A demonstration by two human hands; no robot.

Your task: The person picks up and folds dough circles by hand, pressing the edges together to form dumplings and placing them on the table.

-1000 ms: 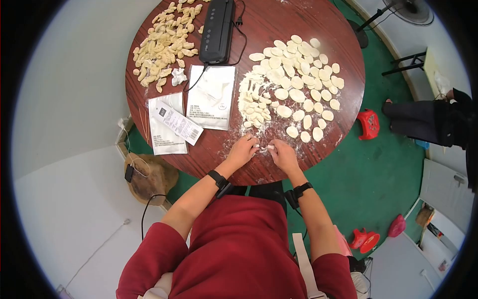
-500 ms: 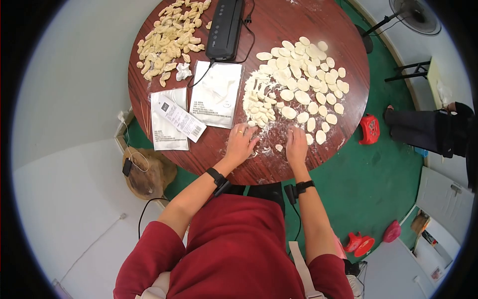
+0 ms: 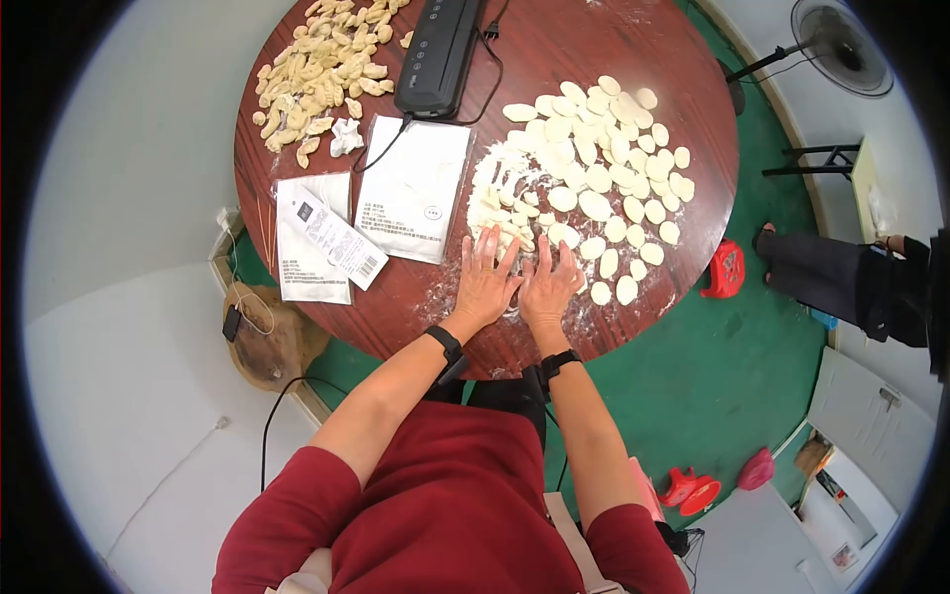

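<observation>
My left hand (image 3: 484, 281) lies palm down with its fingers spread, fingertips at the near edge of the small dough pieces (image 3: 508, 220). Close beside it, my right hand (image 3: 547, 287) is also palm down and open, fingers pointing forward. The thumbs come close together. Whatever lies beneath the palms is hidden. Flour (image 3: 485, 193) is heaped and smeared past my fingertips. To the right spread several flattened dough rounds (image 3: 596, 206), some overlapping, some single.
A round wooden table (image 3: 396, 307) carries shaped dough pieces (image 3: 317, 89) at far left, a black vacuum sealer (image 3: 435, 59) with its cord, and white bag packs (image 3: 416, 188) with a label strip (image 3: 341, 247). A red stool (image 3: 725, 269) and another person (image 3: 821, 267) are at right.
My right hand has moved left, close to my left hand. The fingers of both hands are now stretched forward. The small piece between the hands is out of sight. The view has shifted slightly.
</observation>
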